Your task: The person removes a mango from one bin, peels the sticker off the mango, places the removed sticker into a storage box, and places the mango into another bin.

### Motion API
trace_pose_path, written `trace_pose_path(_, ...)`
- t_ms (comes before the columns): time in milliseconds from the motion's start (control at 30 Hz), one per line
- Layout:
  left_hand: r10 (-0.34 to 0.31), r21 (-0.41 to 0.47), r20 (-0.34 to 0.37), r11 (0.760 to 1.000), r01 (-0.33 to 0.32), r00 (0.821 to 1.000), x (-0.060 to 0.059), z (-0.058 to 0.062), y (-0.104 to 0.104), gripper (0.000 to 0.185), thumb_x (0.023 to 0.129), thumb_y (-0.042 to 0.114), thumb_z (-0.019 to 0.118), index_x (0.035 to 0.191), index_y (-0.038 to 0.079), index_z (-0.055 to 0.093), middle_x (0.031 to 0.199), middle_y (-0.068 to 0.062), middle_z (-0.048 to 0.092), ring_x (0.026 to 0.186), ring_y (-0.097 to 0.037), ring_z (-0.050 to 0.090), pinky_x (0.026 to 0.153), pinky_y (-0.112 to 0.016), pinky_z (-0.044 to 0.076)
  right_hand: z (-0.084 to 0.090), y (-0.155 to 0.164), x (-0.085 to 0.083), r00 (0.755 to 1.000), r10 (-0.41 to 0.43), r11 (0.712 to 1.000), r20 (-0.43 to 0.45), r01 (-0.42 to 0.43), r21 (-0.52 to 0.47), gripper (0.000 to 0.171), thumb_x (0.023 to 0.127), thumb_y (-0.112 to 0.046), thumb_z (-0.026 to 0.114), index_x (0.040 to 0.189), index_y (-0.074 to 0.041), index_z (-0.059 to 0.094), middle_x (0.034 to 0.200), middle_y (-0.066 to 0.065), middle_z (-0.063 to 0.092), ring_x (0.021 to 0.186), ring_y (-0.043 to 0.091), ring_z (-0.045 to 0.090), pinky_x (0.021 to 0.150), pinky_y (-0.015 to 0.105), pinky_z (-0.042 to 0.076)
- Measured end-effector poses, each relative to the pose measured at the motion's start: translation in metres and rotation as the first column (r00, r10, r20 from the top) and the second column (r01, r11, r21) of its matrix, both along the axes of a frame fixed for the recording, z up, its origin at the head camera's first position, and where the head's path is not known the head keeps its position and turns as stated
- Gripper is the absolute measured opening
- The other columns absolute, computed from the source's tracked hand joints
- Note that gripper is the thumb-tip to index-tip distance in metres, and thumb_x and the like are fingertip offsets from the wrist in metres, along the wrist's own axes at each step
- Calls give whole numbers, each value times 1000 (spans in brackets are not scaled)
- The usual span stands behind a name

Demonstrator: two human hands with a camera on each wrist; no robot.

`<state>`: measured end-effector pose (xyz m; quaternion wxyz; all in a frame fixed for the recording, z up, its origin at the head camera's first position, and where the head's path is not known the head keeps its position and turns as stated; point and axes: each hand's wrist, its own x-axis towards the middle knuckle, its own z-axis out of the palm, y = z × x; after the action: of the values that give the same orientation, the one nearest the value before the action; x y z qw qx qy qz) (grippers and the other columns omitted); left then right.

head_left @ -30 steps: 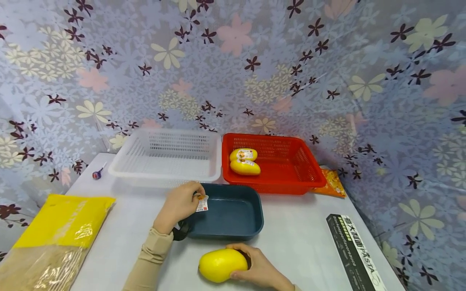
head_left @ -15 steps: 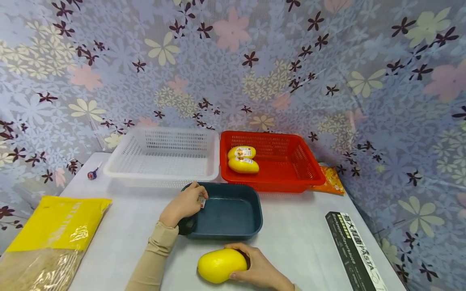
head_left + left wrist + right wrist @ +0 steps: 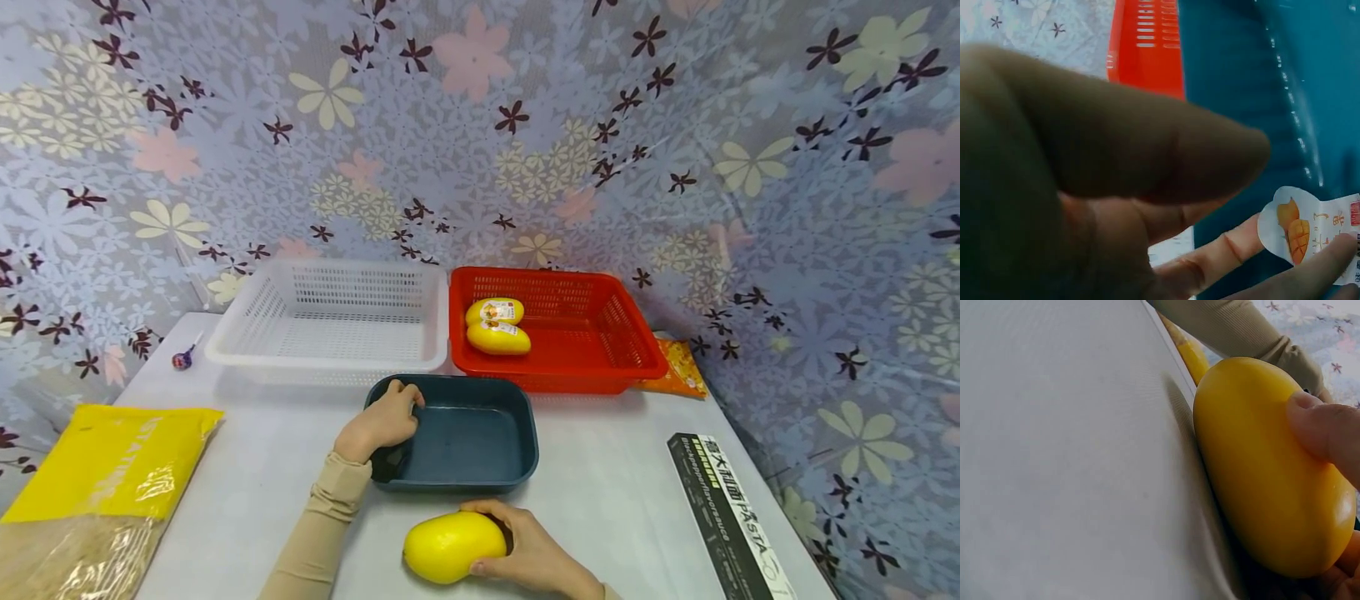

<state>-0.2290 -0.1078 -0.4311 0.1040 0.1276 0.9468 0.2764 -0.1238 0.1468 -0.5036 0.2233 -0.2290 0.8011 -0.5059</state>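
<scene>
On the white desk [image 3: 637, 483], near its front edge, the right hand [image 3: 536, 554] gripped a yellow mango [image 3: 452, 546], its fingers [image 3: 1325, 434] curled over the fruit while the mango lay on the desk top. Just behind it sat a dark blue tray [image 3: 480, 437]. At the tray's left rim rested the left hand [image 3: 378, 423], reaching inside; the left wrist view showed its fingers [image 3: 1319, 269] pinching a small printed sticker [image 3: 1313, 228] over the tray's floor. Behind the tray stood a white basket [image 3: 330, 321] and a red basket [image 3: 585, 333] side by side, the red one holding two more mangoes [image 3: 497, 327]. A yellow bag [image 3: 97, 467] lay at the left, a dark pasta box [image 3: 731, 521] at the right.
</scene>
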Motion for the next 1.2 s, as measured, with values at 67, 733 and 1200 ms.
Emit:
trace_pose_path(67, -5, 7, -4, 1000, 5, 1000, 0, -1, 0, 29, 87, 2, 49, 115, 4, 58, 120, -21, 45, 91, -28, 53, 85, -43, 48, 0, 0, 0, 1000, 4, 1000, -1, -4, -2, 56, 82, -33, 77, 132, -23, 55, 130, -2, 61, 109, 5, 54, 97, 21, 43)
trace_pose_path(733, -85, 86, -103, 992, 94, 991, -1, -7, 0, 46, 87, 10, 65, 133, 10, 55, 139, -15, 43, 66, -24, 52, 60, -31, 42, 0, -1, -1, 1000, 10, 1000, -25, -10, 23, 57, 83, -35, 75, 134, -23, 54, 134, -2, 59, 113, 4, 53, 98, 22, 42)
trace_pose_path(1200, 78, 416, -290, 908, 52, 954, 10, 24, -15, 31, 92, 5, 60, 123, 7, 63, 124, -14, 61, 107, -32, 63, 87, -45, 54, -1, -2, -1, 1000, -1, 999, 10, 1, 32, 57, 81, -35, 77, 133, -25, 55, 132, -2, 60, 110, 6, 53, 96, 23, 43)
